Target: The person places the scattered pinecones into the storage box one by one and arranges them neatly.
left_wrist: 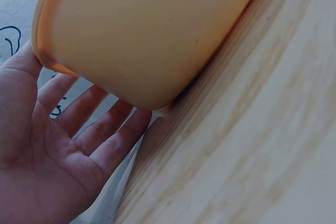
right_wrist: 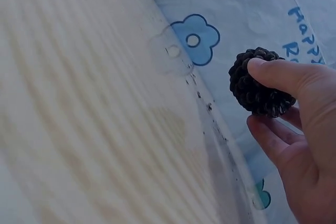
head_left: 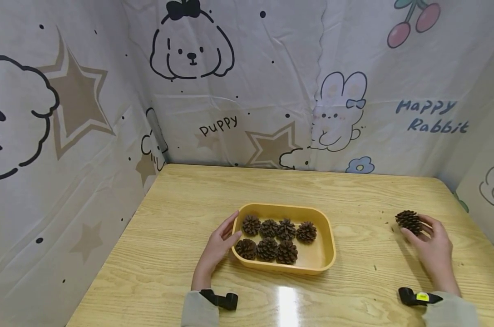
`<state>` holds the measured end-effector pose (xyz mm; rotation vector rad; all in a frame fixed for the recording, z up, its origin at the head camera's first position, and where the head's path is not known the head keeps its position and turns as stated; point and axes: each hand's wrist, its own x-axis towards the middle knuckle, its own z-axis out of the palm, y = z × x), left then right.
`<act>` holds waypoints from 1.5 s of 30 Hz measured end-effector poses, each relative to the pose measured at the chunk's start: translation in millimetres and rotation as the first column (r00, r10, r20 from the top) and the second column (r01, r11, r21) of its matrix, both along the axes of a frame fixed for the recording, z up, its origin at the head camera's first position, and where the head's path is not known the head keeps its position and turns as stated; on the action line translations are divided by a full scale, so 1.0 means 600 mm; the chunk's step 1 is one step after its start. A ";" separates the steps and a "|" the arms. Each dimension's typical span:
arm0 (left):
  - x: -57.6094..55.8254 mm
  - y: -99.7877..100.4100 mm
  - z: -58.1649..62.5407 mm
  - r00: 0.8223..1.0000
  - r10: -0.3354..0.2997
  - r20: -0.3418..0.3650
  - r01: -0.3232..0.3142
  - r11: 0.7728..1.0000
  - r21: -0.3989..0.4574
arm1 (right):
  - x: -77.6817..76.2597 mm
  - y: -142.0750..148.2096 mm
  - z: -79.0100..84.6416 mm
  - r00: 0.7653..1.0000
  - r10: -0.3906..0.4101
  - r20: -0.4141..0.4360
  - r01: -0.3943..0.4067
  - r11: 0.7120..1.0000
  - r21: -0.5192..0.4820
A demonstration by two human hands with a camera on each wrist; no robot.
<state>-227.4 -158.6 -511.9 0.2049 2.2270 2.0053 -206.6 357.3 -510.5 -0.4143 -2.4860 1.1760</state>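
Observation:
In the head view a yellow plastic box (head_left: 326, 245) with rounded corners sits mid-table, holding several brown pine cones (head_left: 267, 249) in two rough rows. My left hand (head_left: 215, 249) holds its left end, thumb at the rim and fingers against the outer wall. That outer wall (left_wrist: 136, 30) fills the upper left wrist view, with the left hand (left_wrist: 63, 156) below it. Off to the right, my right hand (head_left: 435, 247) pinches another pine cone (head_left: 408, 221) between thumb and fingers. The right wrist view shows this pine cone (right_wrist: 260, 83) held up off the tabletop.
The wooden table (head_left: 190, 195) meets a printed cloth (head_left: 247, 91) at the back and sides. Small dark crumbs (right_wrist: 209, 107) lie on the tabletop near the right hand. A bright light reflection shows at the front of the table.

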 end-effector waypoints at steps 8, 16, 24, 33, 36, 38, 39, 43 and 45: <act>0.000 -0.001 -0.002 1.000 0.004 -0.003 -0.004 1.000 -0.004 | -0.008 -0.029 0.010 0.992 0.104 -0.074 -0.104 0.995 0.002; 0.003 -0.003 -0.001 1.000 0.001 -0.002 -0.001 1.000 0.000 | -0.009 -0.064 0.014 0.965 0.219 -0.141 -0.212 0.975 0.063; 0.003 -0.004 0.000 1.000 0.004 0.004 -0.004 1.000 0.001 | -0.007 -0.106 0.026 0.941 0.297 -0.161 -0.291 0.955 0.060; 0.002 -0.002 -0.003 1.000 -0.007 0.006 0.007 0.999 0.031 | 0.002 -0.155 0.048 0.862 0.433 -0.264 -0.435 0.899 0.054; 0.002 -0.002 -0.003 1.000 -0.011 0.005 0.010 0.999 0.033 | 0.004 -0.169 0.053 0.833 0.474 -0.286 -0.480 0.876 0.056; 0.002 -0.002 -0.002 1.000 -0.011 0.006 0.011 0.999 0.034 | 0.005 -0.176 0.055 0.815 0.497 -0.298 -0.506 0.861 0.053; 0.002 -0.002 -0.002 1.000 -0.010 0.004 0.010 0.999 0.032 | 0.005 -0.179 0.056 0.807 0.506 -0.305 -0.516 0.855 0.055; 0.001 -0.001 0.000 1.000 -0.004 0.001 0.004 1.000 0.025 | 0.006 -0.191 0.063 0.784 0.537 -0.311 -0.545 0.836 0.069; 0.000 -0.001 0.001 1.000 0.001 -0.001 -0.001 1.000 0.019 | 0.007 -0.198 0.068 0.779 0.549 -0.305 -0.552 0.830 0.082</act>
